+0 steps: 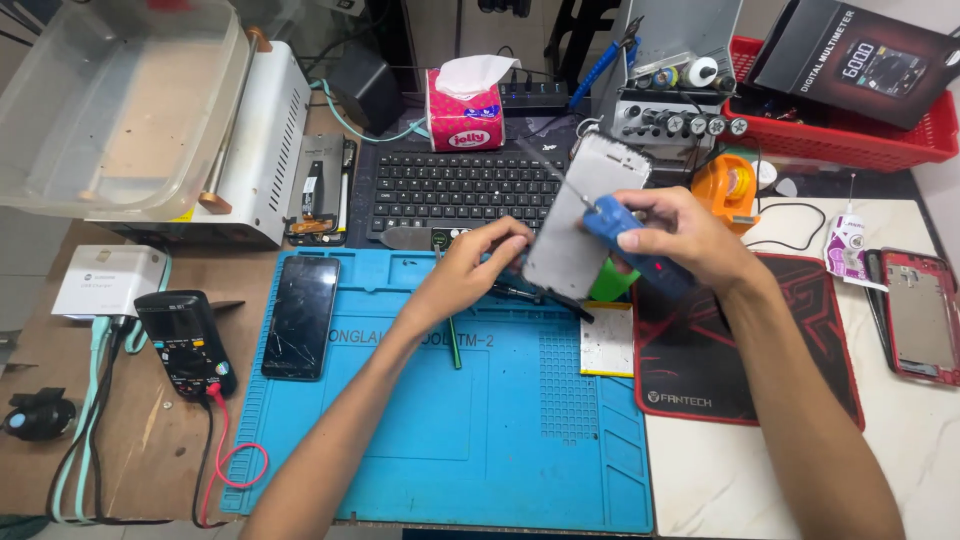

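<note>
My left hand (478, 262) holds the lower edge of a grey phone frame (583, 215), tilted upright above a blue work mat (440, 420). My right hand (672, 230) grips a blue screwdriver (625, 238) whose thin tip points up-left against the frame's upper part. A green tool (452, 338) lies on the mat below my left hand. A phone with a cracked black screen (301, 316) lies flat on the mat's left side.
A black keyboard (455, 185) and tissue box (464, 112) sit behind. A multimeter (186, 343) with leads lies left. A red basket (850, 140), a black mouse pad (750, 350) and a red phone frame (920, 315) are at right. A white machine (262, 140) stands at back left.
</note>
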